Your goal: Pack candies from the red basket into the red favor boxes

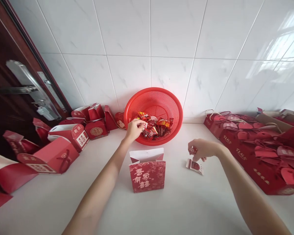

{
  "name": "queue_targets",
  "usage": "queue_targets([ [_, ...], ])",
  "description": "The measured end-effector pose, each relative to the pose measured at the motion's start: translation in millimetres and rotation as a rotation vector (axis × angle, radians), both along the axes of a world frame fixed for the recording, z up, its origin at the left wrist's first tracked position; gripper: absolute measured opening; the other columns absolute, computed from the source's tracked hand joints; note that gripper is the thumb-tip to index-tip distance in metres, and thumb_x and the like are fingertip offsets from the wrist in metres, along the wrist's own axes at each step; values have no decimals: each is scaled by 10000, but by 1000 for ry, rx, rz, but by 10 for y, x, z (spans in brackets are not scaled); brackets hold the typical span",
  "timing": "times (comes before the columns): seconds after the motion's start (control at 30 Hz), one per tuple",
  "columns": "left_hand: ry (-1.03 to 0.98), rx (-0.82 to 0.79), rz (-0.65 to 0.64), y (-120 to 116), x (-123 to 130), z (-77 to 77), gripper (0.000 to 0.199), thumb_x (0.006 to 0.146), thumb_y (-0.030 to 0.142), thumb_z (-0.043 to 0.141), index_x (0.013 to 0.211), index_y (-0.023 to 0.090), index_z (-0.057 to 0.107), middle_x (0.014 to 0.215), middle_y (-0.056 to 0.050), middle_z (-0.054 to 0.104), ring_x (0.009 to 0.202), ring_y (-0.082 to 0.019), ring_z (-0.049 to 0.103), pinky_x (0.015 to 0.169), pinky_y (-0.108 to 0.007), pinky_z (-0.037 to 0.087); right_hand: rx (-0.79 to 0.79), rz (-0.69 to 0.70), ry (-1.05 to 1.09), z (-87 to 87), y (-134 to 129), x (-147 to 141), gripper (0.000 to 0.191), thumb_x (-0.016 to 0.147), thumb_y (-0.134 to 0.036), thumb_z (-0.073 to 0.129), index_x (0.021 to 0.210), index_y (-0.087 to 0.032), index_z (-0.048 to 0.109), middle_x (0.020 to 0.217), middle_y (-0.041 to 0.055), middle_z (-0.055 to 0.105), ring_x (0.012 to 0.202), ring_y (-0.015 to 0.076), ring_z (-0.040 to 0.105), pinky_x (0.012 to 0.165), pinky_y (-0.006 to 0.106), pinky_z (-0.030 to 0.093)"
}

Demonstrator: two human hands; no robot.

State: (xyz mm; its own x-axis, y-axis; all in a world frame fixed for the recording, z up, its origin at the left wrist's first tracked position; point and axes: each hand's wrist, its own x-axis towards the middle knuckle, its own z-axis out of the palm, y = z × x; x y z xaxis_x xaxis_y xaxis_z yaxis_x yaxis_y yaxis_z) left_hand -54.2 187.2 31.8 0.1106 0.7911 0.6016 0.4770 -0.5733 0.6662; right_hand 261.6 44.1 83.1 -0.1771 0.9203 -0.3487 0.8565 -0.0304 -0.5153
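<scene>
My left hand (135, 129) reaches over the near rim of a red plastic basket (154, 94), its fingers pinched on a small wrapped candy (145, 124). Several more wrapped candies (163, 122) lie heaped at the basket's bottom. To the right, my right hand (203, 149) is closed round a red-wrapped candy (192, 150). Just below its fingers a white and red candy packet (195, 166) lies on the table. Between my forearms stands an upright red gift box (147, 176) with pale lettering and an open top.
Several red gift boxes (50, 155) stand on the left, beside a dark door with a metal handle (22, 81). Larger red boxes with handles (242, 153) crowd the right side. A white tiled wall (127, 39) rises behind the white table (176, 209).
</scene>
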Motion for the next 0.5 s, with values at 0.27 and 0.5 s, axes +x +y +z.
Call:
queue_targets([
  [0.27,17,22,13,-78,37,73,163,752,135,625,763,206,772,873,-51,757,806,-192,698,808,-314,567,138,54,-183,-357,-55,-57,317,420,-19,763,637,-209,634,720,-10,611,535,133,535,424,220,339],
  [0.5,-167,-180,-298,-273,192,260,214,782,354,702,879,181,782,852,-68,780,740,-198,712,671,-287,580,395,183,408,-16,181,-353,200,634,-165,673,830,-202,687,659,-33,626,608,133,520,578,241,413],
])
